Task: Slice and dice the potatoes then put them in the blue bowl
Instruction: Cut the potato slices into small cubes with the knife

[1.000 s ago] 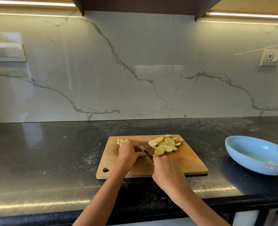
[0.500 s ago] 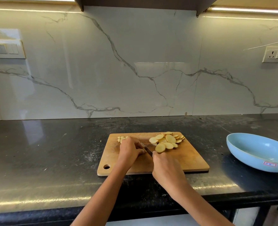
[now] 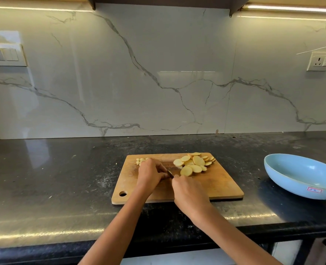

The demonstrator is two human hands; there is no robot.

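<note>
The knife (image 3: pixel 170 173) has been drawn nearer the left hand (image 3: pixel 151 174), so less blade is seen. The right hand (image 3: pixel 189 194) has been shifted slightly leftward (hardly at all).

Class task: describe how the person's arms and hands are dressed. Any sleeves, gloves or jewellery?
Both forearms are bare as far as the picture shows: no sleeves in view. The left hand and right hand wear no gloves, and no rings, watch or bracelets show.
</note>
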